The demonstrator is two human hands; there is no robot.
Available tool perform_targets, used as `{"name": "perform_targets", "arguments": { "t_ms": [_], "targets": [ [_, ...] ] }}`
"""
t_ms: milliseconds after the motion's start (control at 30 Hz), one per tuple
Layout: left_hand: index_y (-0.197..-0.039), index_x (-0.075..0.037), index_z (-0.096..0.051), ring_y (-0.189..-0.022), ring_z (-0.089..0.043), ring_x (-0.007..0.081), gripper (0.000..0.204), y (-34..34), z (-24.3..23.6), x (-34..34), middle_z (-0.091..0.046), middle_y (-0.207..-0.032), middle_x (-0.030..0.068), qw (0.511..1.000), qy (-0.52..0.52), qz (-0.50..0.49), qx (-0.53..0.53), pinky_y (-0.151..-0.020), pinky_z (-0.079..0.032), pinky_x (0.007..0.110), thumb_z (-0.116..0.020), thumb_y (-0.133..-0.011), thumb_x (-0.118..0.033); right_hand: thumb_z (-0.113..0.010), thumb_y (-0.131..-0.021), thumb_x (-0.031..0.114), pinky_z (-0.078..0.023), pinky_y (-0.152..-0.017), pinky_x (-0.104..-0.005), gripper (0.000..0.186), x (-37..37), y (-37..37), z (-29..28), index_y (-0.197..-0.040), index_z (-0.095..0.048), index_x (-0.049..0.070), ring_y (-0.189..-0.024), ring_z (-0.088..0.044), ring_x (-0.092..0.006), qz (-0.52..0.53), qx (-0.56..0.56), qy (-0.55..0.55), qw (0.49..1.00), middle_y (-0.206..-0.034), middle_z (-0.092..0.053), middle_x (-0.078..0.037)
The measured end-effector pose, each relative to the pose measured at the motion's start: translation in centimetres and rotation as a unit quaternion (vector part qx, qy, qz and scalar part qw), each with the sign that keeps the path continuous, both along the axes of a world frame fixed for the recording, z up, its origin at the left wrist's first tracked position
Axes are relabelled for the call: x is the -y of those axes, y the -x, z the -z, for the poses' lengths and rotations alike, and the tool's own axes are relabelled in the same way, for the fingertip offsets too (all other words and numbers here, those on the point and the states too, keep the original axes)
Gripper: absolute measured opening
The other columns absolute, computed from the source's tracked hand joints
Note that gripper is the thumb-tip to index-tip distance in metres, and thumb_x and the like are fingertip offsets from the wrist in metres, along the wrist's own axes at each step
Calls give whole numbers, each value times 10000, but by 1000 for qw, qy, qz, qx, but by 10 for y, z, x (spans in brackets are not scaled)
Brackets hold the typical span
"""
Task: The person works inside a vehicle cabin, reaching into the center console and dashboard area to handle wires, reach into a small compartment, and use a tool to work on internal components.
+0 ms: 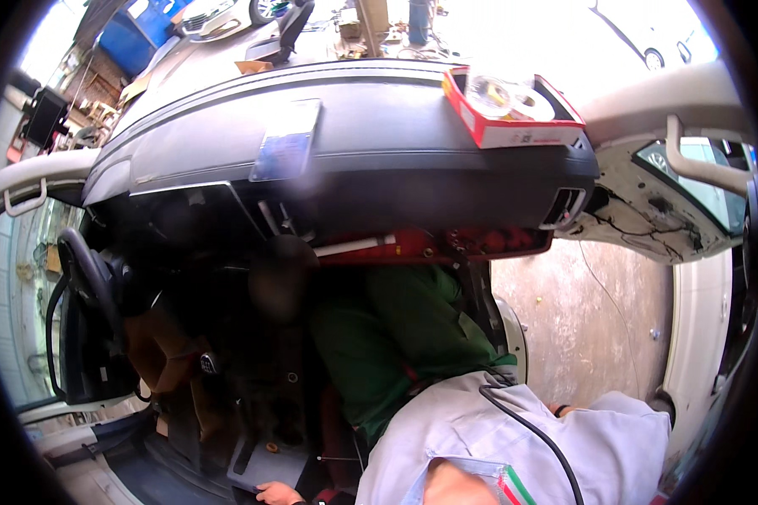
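Center console (271, 473), gray at near end, lies left of green trousers (417, 328). Steering wheel (93, 271) farther left. Red-and-white open box (526, 135) on dashboard (362, 122), far right, holding two tape rolls (531, 106). Left hand (280, 493) at console's near edge, grip unclear. Right hand (566, 411) mostly hidden behind pale gray jacket (493, 421); cannot tell whether holding anything.

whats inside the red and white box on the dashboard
The box holds a clear roll and a whitish roll, possibly tape. They cover part of its bottom, so anything beneath them is hidden.
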State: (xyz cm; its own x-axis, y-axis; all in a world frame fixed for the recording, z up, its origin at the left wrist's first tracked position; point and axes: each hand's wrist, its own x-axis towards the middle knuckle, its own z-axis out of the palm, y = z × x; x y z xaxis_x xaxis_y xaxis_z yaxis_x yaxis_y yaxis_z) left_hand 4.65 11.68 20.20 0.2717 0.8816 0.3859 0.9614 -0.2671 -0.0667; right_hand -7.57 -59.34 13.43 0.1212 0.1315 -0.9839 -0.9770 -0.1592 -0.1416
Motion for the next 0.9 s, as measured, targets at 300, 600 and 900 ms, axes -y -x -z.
{"name": "perform_targets", "arguments": {
  "t_ms": [300,600,900],
  "targets": [
    [-950,43,-499,-594,-659,436,468,23,11,-19,-652,-671,272,999,31,3,-16,-489,-537,504,-444,-988,-421,-660,-884,278,-479,-951,-381,404,3,-33,-23,-1208,-652,37,-1093,-626,-252,-55,-4,24,998,-1229,-661,-163],
    [-952,42,-515,-553,-649,411,445,-3,-4,1,-647,-641,240,1000,-17,-12,-20,-456,-518,496,-477,-980,-401,-677,-876,296,-464,-974,-384,439,-9,-75,-41,-1226,-644,33,-1120,-611,-252,-103,2,51,993,-1254,-650,-155],
    [-951,37,-515,-548,-654,392,436,0,-13,-8,-646,-636,225,999,-21,-13,-44,-461,-527,484,-490,-964,-399,-694,-867,314,-449,-996,-387,476,-10,-76,-55,-1244,-637,29,-1147,-596,-252,-122,14,49,991,-1280,-639,-147]
  ]
}}
